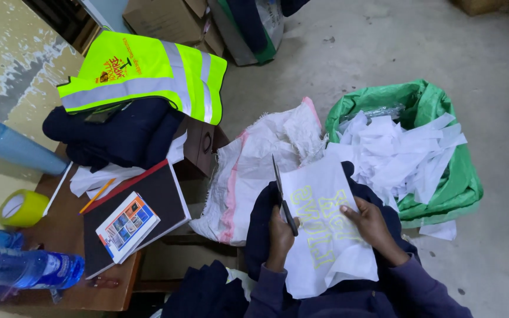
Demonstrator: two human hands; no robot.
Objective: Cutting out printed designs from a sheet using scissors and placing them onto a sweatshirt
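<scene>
At 9 o'clock, on the brown wooden table (pixel 60 235): one roll of yellow tape (pixel 22 208), two clear plastic water bottles (pixel 25 268), one pale blue plastic tumbler (pixel 16 148), one black hardcover notebook (pixel 139 215) with a colourful card on it, one pencil. At 11 o'clock, one fluorescent yellow safety vest with grey reflective bands (pixel 148 73) lies on folded navy cloth.

Centre, 6 o'clock: left hand (pixel 278 235), fingers closed around the handles of one pair of black-handled scissors (pixel 283 197), blades pointing to 12 o'clock. Right hand (pixel 369 224), fingers narrow, pinches the white paper sheet with yellow mirrored lettering (pixel 325 229), which rests on the lap. Judgement: sheet light, limp, tears easily; best held near the cut line.

At 2 o'clock: one green plastic bag (pixel 449 182) of white paper offcuts; one white woven sack beside it.
</scene>
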